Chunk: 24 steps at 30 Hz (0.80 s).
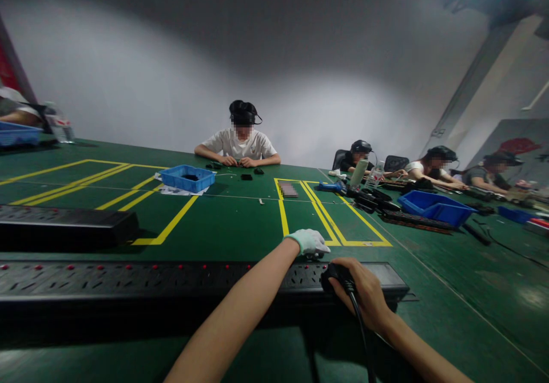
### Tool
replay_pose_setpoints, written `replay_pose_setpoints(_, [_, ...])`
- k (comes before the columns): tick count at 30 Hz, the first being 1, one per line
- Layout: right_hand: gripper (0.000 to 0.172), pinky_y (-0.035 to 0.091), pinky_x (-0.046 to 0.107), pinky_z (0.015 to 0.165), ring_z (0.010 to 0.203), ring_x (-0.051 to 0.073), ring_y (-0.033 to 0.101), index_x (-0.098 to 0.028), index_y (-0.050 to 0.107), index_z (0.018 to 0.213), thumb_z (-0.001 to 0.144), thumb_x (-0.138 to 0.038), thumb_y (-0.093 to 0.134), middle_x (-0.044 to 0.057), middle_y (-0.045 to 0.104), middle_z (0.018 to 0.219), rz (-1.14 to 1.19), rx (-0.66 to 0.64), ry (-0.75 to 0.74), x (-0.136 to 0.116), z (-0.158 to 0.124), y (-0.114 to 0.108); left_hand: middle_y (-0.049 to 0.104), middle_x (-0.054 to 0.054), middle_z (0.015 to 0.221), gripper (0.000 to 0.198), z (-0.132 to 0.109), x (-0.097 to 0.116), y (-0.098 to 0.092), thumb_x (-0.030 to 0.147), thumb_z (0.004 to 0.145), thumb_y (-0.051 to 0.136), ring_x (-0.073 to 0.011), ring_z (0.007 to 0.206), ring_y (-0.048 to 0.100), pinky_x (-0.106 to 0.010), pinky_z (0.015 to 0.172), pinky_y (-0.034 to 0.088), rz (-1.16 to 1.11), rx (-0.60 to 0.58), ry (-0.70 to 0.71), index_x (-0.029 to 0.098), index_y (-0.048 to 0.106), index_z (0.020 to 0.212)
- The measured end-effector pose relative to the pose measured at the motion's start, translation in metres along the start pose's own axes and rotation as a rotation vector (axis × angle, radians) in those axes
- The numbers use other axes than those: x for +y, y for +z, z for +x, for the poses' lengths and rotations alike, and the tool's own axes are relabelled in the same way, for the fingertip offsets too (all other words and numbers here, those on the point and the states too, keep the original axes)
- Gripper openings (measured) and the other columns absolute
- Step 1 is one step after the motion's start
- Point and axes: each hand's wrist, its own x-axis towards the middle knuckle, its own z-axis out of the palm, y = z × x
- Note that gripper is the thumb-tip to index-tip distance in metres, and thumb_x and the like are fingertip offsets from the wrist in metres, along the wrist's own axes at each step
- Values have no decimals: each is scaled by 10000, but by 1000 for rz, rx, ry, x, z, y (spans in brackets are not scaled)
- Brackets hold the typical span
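A long black power strip (189, 278) with red switches and rows of sockets lies across the green table in front of me. My right hand (364, 291) is bare and closed around a black plug (337, 277), which is against the strip's sockets near its right end. From the plug a black cable (362, 331) hangs down toward me. My left hand (309, 242), in a white glove with a mint cuff, is at the strip's far edge. Its fingers are curled over a small dark thing that I cannot make out.
Another black strip (68, 227) lies at left. Yellow tape (175, 220) marks the green table (231, 223). A blue tray (187, 178) stands ahead, near a person (240, 143) seated opposite. Blue bins (435, 207), dark parts, bottles and several people are at right.
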Motion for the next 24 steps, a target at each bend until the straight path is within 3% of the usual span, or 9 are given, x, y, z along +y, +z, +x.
replay_pose_setpoints(24, [186, 578, 318, 717, 843, 219, 718, -219, 534, 1115, 936, -263, 551, 74, 709, 959, 3, -9, -9, 1, -1, 0, 618, -79, 1167, 309, 8, -7, 2, 385, 976, 588, -207, 985, 636, -399, 850, 549, -7, -46, 16, 160, 601, 1187])
